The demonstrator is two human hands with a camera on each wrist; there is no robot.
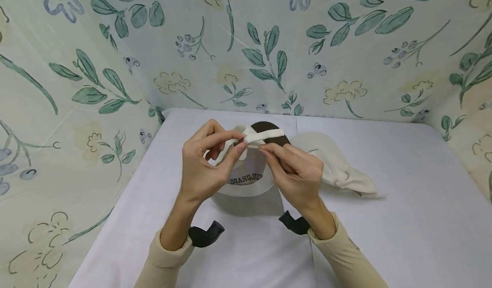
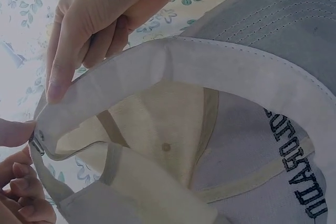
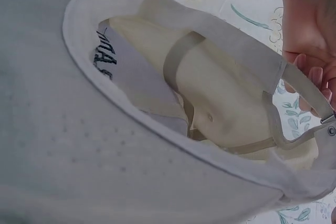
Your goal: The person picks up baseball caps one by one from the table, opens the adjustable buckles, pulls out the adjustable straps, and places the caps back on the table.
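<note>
A pale baseball cap (image 1: pixel 250 189) is held with its inside facing me; dark lettering reading COLORADO shows in reverse. My left hand (image 1: pixel 207 160) pinches the cap's back strap (image 1: pixel 270 134) between thumb and forefinger. Just to the right, my right hand (image 1: pixel 297 172) pinches the same strap area with thumb and fingertips. A small metal buckle (image 2: pixel 38 145) sits at the strap in the left wrist view. The right wrist view shows a snap-like stud (image 3: pixel 331 130) near the strap's end. Fingertips partly hide the fastening.
A second, off-white cap (image 1: pixel 334 164) lies on the white-covered table (image 1: pixel 403 236) to the right. A dark brown rounded piece (image 1: pixel 265 127) shows behind the strap. Floral cloth (image 1: pixel 230 44) hangs behind and at the sides. Black wrist mounts (image 1: pixel 206 234) stick out inward from both wrists.
</note>
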